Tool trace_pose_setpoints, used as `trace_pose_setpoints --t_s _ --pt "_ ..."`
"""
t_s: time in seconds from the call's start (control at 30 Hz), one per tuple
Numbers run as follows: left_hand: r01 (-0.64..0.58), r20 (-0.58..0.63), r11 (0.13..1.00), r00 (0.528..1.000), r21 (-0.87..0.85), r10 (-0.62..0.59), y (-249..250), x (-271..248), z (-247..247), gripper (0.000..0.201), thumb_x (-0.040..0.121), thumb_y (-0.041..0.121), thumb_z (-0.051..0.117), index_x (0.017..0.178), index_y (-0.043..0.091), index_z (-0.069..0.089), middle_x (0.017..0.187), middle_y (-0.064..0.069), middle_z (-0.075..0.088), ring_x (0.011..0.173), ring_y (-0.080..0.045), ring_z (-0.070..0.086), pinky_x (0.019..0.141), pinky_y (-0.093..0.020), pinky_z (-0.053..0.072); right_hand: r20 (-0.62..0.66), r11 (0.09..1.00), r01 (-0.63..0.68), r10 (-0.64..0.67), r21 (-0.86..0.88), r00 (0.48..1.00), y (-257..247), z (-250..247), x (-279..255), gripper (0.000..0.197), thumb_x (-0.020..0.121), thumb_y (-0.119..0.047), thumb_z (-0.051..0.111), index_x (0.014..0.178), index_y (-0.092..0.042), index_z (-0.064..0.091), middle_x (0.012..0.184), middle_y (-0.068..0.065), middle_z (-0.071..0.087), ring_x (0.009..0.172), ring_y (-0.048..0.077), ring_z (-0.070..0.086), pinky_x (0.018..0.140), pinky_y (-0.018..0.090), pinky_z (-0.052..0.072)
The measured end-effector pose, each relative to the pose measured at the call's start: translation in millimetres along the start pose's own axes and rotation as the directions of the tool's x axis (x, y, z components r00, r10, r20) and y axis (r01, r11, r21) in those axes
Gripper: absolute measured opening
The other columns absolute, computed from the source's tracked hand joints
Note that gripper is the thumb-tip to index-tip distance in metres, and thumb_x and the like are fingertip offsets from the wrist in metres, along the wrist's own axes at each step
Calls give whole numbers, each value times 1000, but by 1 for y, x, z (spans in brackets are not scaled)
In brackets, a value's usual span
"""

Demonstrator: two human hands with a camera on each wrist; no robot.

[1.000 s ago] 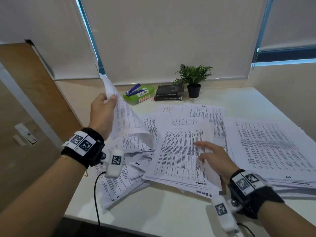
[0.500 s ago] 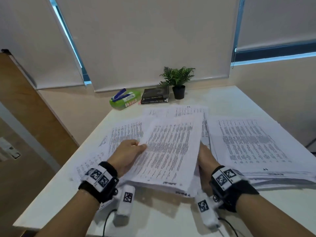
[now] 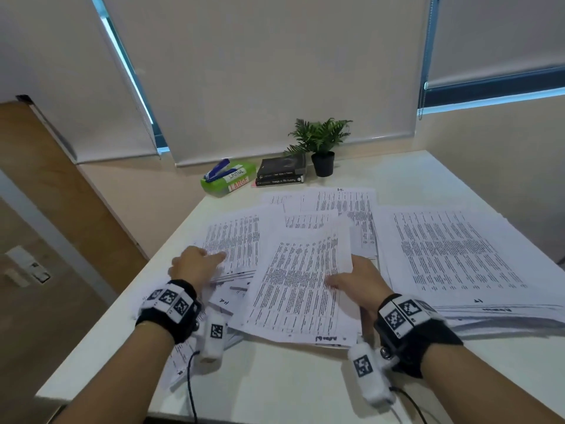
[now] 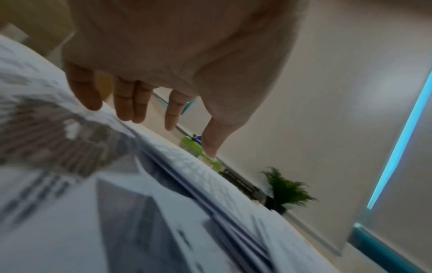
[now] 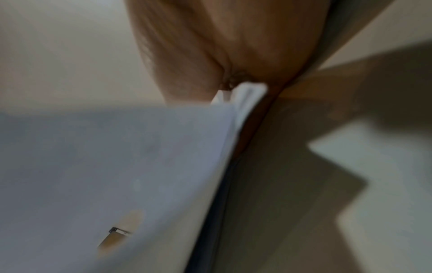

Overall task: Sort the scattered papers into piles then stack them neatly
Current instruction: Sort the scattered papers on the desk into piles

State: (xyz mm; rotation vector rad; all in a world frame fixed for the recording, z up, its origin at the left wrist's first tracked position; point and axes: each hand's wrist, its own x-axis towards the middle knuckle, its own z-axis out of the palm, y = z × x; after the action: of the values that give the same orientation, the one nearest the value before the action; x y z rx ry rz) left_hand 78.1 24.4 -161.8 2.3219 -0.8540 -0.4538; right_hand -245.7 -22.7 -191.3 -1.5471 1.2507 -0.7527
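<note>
Printed papers cover the white table [image 3: 290, 381]. A middle stack [image 3: 299, 286] lies askew in front of me. My right hand [image 3: 345, 276] grips its right edge, thumb on top and fingers underneath; the right wrist view shows the sheet edges [image 5: 245, 92] pinched against the palm. My left hand [image 3: 211, 258] is open, its fingers straight over the scattered sheets [image 3: 235, 240] on the left. In the left wrist view the fingertips [image 4: 131, 110] hover at or just above the loose papers [image 4: 93, 166]. A larger, tidier pile [image 3: 452, 255] lies on the right.
At the back of the table stand a green box [image 3: 227, 179] with a blue stapler on it, two dark books [image 3: 281, 172] and a small potted plant [image 3: 321, 148]. Loose sheets overhang the table's left front edge [image 3: 180, 362]. Wrist cables trail off the front.
One second ago my left hand held a sheet up; it brought it down to the middle stack, then let go and moved left over the scattered sheets. My right hand now grips the stack's right edge.
</note>
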Motion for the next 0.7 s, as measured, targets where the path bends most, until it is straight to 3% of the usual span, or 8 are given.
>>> trace_pose_setpoints --t_s 0.07,0.17,0.23,0.33,0.4,0.43,0.57,0.7 --pt "98 27 991 995 93 -101 -7 13 -8 81 69 74 76 109 4 67 110 -22 70 101 -41 66 86 -43 57 3 1000 6 -6 10 1000 -1 -1 -1 15 88 -2 74 102 3 72 99 13 77 95 29 72 74 30 53" --pt "112 103 993 988 35 -115 -6 17 -12 56 79 49 87 78 -2 66 61 -16 63 56 -28 61 59 -33 52 8 999 11 -12 30 1000 -2 -1 -2 12 89 -2 73 101 0 72 98 8 76 92 26 71 66 24 49" --pt "93 82 995 992 29 -95 -5 23 -11 50 77 36 93 89 -7 70 67 -17 67 60 -30 65 65 -40 60 9 999 14 -15 31 1000 -2 -2 -3 13 89 -2 73 101 3 71 98 11 76 92 28 71 66 25 50" --pt "-8 4 998 1000 70 7 1 24 -10 50 87 29 83 122 -3 68 113 -22 70 101 -38 69 85 -41 56 15 1000 18 -19 18 1000 -1 -2 -3 12 88 -1 72 98 5 71 94 11 75 86 25 71 66 25 50" --pt "-108 -53 986 992 126 115 5 25 -12 27 93 30 73 97 3 70 107 -25 71 100 -42 68 84 -42 54 16 1000 19 -19 15 1000 -1 -2 -3 11 88 -1 72 98 4 71 92 11 75 80 19 68 64 23 48" --pt "-134 -88 981 985 143 148 5 29 -12 30 95 32 69 89 3 68 105 -26 72 97 -44 69 83 -44 55 16 1000 20 -20 10 1000 -1 -2 -3 13 88 -1 72 99 6 70 94 14 75 78 19 67 63 22 48" --pt "-171 -218 953 949 250 228 4 33 -18 30 95 35 65 99 6 71 100 -18 74 89 -41 68 75 -39 54 8 1000 16 -16 -2 1000 -2 -2 -4 16 88 -1 72 100 9 69 97 18 75 83 25 70 67 25 50" --pt "-112 -113 917 979 384 167 -3 37 -17 36 87 31 77 81 8 51 78 -8 60 72 -29 62 60 -29 46 4 1000 5 -5 19 1000 -4 -1 -5 16 89 -2 72 100 8 68 104 21 74 96 32 71 72 29 50"
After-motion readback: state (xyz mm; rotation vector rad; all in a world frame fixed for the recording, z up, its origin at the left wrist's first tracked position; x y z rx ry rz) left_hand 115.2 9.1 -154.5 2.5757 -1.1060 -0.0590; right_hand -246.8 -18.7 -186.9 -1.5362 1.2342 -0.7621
